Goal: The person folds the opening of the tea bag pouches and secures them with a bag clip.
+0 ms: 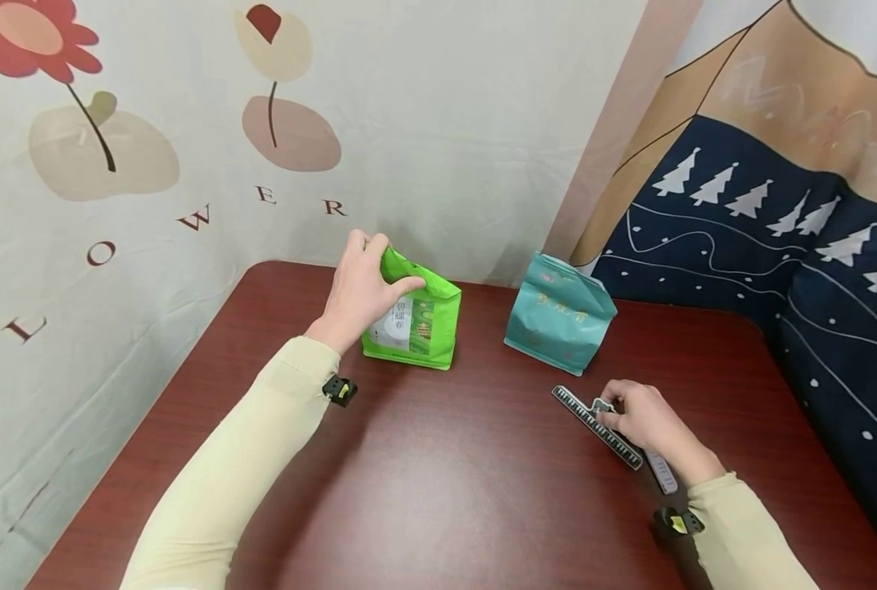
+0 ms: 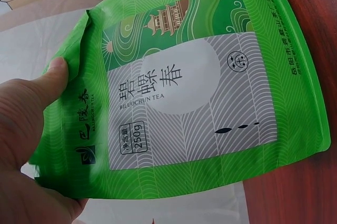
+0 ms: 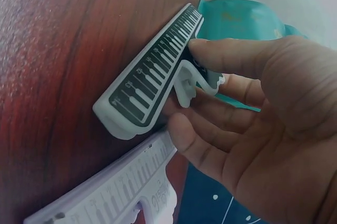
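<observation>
My left hand [image 1: 357, 287] grips the top of a green tea bag [image 1: 438, 332], thumb across the front and fingers behind. That bag stands on the table; its label, reading Biluochun Tea, fills the left wrist view. On the right, my right hand [image 1: 652, 422] pinches the handle of a black-and-white bag clip [image 3: 152, 76] patterned with piano keys. A lavender bag clip [image 3: 116, 187] of the same kind lies beside it, partly hidden under the hand in the head view.
A teal bag [image 1: 560, 315] stands toward the back, right of the green one. The dark red table [image 1: 453, 475] backs onto a pale printed curtain [image 1: 446, 147] and a navy cloth [image 1: 733, 246] with white trees.
</observation>
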A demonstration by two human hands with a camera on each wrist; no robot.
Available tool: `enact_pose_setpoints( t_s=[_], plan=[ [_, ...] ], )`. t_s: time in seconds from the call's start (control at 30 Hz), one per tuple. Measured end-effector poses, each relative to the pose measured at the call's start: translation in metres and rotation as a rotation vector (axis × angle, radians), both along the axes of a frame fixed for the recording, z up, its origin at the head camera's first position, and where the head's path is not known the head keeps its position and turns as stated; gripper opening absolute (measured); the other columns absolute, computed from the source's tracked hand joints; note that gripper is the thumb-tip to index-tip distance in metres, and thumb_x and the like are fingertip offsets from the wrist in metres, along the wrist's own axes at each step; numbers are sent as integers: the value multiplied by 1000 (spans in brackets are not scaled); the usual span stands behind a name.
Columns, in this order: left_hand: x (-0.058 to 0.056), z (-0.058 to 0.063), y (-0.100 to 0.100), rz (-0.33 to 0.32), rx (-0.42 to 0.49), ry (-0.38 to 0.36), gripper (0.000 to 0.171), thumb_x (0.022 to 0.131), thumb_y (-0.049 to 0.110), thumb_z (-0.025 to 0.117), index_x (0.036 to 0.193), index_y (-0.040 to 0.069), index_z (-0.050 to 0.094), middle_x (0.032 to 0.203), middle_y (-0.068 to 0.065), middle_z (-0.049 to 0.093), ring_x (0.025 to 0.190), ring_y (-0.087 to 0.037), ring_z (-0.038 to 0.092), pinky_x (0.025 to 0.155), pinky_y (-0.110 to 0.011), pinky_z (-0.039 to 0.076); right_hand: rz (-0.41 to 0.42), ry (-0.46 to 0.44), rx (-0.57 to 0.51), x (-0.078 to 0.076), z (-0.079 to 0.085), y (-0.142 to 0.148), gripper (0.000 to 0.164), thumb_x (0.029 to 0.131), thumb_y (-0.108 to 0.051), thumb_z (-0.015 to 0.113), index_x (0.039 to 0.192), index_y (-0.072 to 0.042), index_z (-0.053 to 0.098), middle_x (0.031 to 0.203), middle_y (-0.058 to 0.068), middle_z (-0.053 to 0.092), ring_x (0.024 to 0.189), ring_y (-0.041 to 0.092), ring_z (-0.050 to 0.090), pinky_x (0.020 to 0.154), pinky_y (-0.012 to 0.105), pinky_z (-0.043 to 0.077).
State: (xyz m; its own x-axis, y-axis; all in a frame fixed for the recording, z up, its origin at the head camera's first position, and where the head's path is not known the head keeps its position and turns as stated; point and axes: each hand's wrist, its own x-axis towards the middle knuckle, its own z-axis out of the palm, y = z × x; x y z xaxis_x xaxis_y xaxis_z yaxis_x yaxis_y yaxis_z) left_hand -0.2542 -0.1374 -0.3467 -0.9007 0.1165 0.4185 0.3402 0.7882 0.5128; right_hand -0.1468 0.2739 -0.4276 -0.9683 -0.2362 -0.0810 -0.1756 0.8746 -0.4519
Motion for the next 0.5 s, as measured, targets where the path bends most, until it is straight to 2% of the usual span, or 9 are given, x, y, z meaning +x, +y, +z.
enact_pose_setpoints(
  t_s=[0.27,0.5],
  plan=[
    [0,1,0,0,-6,1,53,83,40,87,99,4,52,108,-16,43,94,-33,46,78,-43,47,24,5,-21,2,2,-2,14,86,-8,79,89,-9,65,74,-2,59,69,15,49,61,32,41],
    [-1,0,0,-3,-1,10,53,83,40,88,99,4,53,107,-15,42,93,-32,45,77,-42,46,7,29,-53,1,2,-5,15,85,-6,79,87,-12,65,73,-2,55,66,14,46,61,30,40]
  ],
)
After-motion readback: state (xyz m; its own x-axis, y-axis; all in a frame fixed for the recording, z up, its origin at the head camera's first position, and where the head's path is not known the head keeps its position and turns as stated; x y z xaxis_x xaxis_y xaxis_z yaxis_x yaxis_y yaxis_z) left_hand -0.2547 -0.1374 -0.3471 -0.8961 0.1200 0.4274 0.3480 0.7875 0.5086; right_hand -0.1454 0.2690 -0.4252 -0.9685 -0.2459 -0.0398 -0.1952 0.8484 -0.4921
